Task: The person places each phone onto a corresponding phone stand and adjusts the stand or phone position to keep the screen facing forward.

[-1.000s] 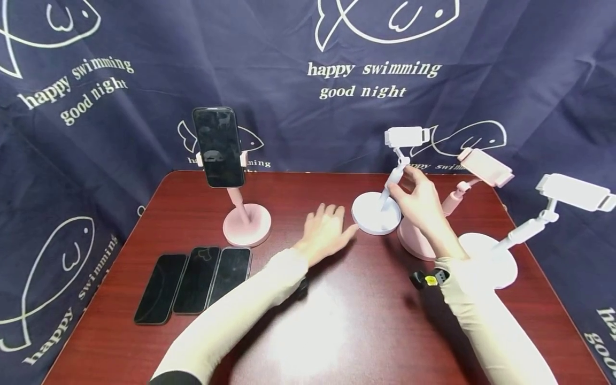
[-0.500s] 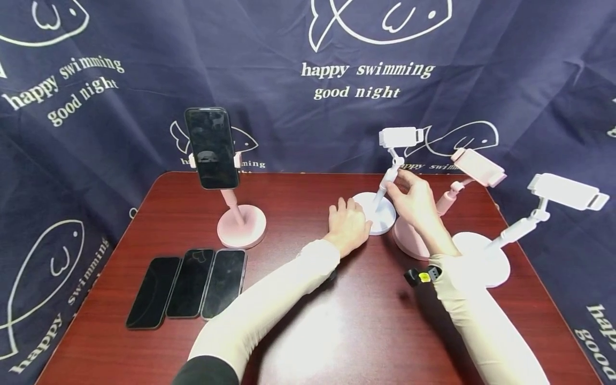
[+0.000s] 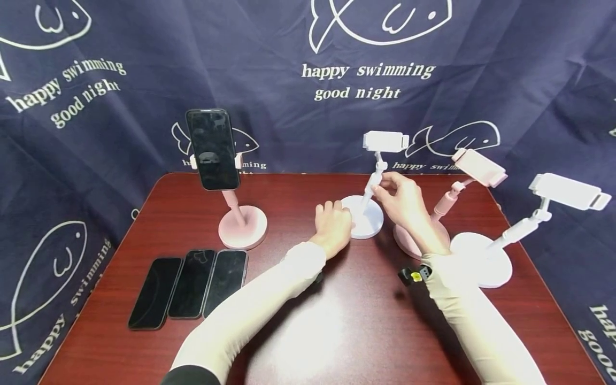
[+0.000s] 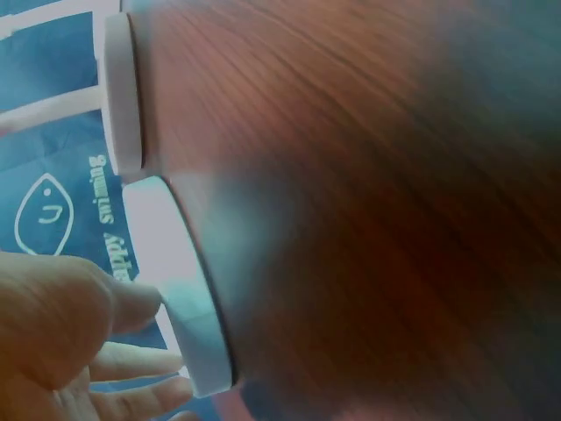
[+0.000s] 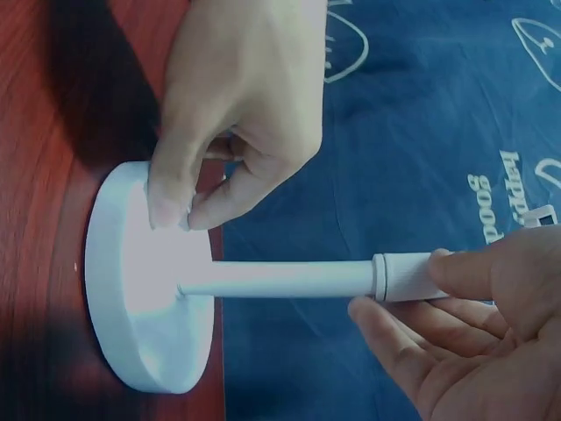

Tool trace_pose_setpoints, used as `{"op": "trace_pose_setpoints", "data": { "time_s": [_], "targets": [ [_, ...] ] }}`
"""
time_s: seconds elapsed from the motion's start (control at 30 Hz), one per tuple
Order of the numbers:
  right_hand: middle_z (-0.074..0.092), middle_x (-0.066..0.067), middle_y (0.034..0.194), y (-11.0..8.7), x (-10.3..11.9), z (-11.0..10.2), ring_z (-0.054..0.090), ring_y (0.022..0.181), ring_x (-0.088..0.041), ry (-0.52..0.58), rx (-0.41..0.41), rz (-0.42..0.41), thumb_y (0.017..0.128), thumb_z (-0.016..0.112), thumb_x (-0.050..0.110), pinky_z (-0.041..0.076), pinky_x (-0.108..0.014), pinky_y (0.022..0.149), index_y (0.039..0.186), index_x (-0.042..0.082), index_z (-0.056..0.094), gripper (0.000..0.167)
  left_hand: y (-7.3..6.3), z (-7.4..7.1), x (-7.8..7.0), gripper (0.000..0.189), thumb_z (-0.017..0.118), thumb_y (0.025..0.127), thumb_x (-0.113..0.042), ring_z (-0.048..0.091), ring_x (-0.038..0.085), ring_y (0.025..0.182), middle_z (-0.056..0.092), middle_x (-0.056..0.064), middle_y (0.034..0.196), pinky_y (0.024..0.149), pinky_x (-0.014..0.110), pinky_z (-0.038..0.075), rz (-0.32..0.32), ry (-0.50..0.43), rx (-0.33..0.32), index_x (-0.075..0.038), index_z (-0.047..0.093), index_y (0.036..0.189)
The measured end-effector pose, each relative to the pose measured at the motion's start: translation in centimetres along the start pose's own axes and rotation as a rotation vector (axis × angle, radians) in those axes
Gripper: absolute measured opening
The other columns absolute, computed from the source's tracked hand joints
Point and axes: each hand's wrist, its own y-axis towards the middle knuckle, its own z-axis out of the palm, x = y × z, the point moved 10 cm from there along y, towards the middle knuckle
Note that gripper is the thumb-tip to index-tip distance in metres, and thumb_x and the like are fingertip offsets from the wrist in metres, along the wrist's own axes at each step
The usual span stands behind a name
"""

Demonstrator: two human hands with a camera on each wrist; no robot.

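Observation:
A white phone stand [image 3: 385, 141] with a round base stands upright toward the back of the table, right of centre, its clamp holding no phone. My right hand [image 3: 403, 200] grips the sleeve of its stem between thumb and fingers, as the right wrist view shows. At the base's left edge is my left hand [image 3: 333, 229]. In the right wrist view, the left thumb lies on top of the base [image 5: 158, 342], with the other fingers curled at its rim. The left wrist view also has the left hand [image 4: 61, 324] at the edge of this base.
A pink stand [image 3: 243, 227] holding an upright black phone [image 3: 213, 149] is at the back left. Three phones [image 3: 191, 283] lie flat before it. Right of my hands are another pink stand [image 3: 480, 167] and a white stand [image 3: 570, 192]. A dark printed curtain [image 3: 289, 128] hangs behind.
My left hand has reached right to the white stand's base and taken hold of it. Both hands then shifted the stand a little left, away from the pink one.

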Motion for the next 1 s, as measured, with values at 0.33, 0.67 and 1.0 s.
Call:
{"op": "trace_pose_setpoints", "data": {
  "time_s": [0.33, 0.67, 1.0],
  "targets": [
    [0.078, -0.016, 0.108, -0.3, 3.4, 4.0, 0.077, 0.099, -0.031, 0.044, 0.106, -0.062, 0.094, 0.075, 0.014, 0.058, -0.046, 0.091, 0.114, 0.001, 0.071, 0.025, -2.4, -0.8, 4.9, 0.026, 0.074, 0.094, -0.036, 0.061, 0.029, 0.105, 0.065, 0.007, 0.107, 0.087, 0.043, 0.047, -0.022, -0.022, -0.001, -0.014, 0.076, 0.107],
    [0.078, -0.013, 0.106, -0.3, 7.5, 8.8, 0.077, 0.096, -0.026, 0.087, 0.224, -0.125, 0.093, 0.077, 0.012, 0.061, -0.041, 0.082, 0.111, 0.002, 0.073, 0.022, -5.6, -1.7, 9.9, 0.032, 0.075, 0.093, -0.037, 0.065, 0.033, 0.098, 0.068, 0.011, 0.103, 0.084, 0.048, 0.051, -0.083, 0.003, -0.002, -0.009, 0.076, 0.107],
    [0.078, -0.010, 0.106, -0.4, 10.5, 12.7, 0.077, 0.096, -0.023, 0.107, 0.278, -0.180, 0.094, 0.075, 0.012, 0.061, -0.038, 0.085, 0.109, 0.004, 0.074, 0.018, -7.9, -2.6, 13.5, 0.027, 0.080, 0.089, -0.031, 0.068, 0.036, 0.090, 0.070, 0.015, 0.095, 0.078, 0.049, 0.053, -0.117, 0.016, -0.048, -0.006, 0.078, 0.100]
  ]
}}
